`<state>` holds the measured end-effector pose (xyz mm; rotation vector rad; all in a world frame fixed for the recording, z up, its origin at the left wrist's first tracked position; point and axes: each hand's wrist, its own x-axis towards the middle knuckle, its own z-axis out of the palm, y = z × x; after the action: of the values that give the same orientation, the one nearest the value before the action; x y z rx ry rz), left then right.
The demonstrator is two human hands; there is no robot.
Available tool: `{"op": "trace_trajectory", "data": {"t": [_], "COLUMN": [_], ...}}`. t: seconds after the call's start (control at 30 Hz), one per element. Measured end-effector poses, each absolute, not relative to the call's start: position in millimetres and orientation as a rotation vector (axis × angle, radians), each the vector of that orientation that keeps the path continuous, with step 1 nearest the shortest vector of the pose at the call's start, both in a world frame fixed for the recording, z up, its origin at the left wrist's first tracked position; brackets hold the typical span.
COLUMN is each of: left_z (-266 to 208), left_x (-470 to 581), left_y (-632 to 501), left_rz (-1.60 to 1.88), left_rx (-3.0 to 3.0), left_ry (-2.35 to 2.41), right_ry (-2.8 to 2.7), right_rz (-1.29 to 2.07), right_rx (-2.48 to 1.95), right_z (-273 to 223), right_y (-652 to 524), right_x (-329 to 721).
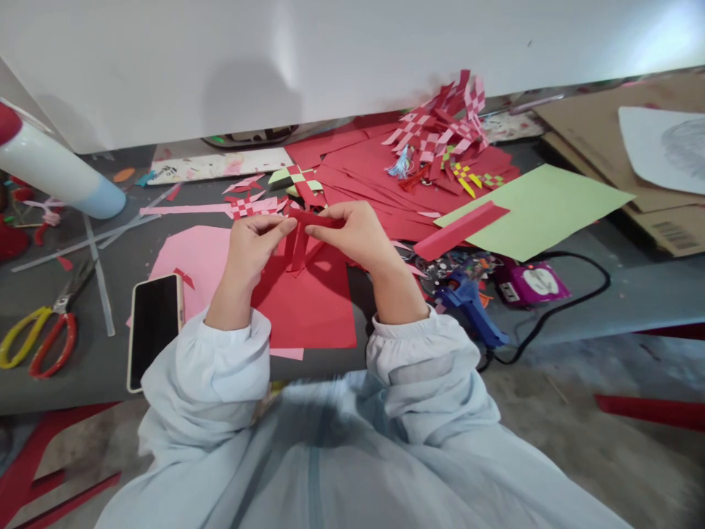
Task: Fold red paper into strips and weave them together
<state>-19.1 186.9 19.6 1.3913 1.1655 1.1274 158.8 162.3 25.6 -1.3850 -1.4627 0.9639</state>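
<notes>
A narrow red paper strip (313, 219) is stretched between my two hands, with more red strips hanging below it. My left hand (254, 246) pinches its left end between thumb and fingers. At the other end my right hand (357, 234) is closed on it in the same way. Beneath them lies a red paper sheet (316, 312), partly over a pink sheet (192, 253). Just beyond my left hand is a pink and red woven paper piece (254, 207). A folded red strip (461, 230) rests to the right, partly on a light green sheet (543, 209).
On the left are scissors (63, 312), a phone (156, 323), clear glue sticks (99, 279) and a white-blue bottle (60, 165). A blue glue gun (468, 305) with a black cord and a purple box (532, 283) lie right. Woven paper pieces (440, 128) are heaped behind; cardboard (595, 125) sits far right.
</notes>
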Motion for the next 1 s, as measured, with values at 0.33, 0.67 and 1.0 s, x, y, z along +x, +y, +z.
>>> {"op": "trace_trajectory", "data": {"t": [0.33, 0.67, 1.0], "left_z": [18.8, 20.3, 27.7], "left_x": [-19.7, -19.4, -17.9], "left_y": [187.6, 187.4, 180.9], "left_rz": [1.138, 1.101, 0.887], "left_rx": [1.370, 1.359, 1.451], "left_ry": [1.148, 1.205, 1.164], "right_ry": [-1.520, -1.474, -1.495], "right_rz": [0.954, 0.859, 0.879], "right_rx": [-1.343, -1.268, -1.226], "right_z": [20.0, 15.6, 18.1], "right_y": [164.4, 167.6, 167.6], "right_x": [158.5, 159.3, 157.0]}}
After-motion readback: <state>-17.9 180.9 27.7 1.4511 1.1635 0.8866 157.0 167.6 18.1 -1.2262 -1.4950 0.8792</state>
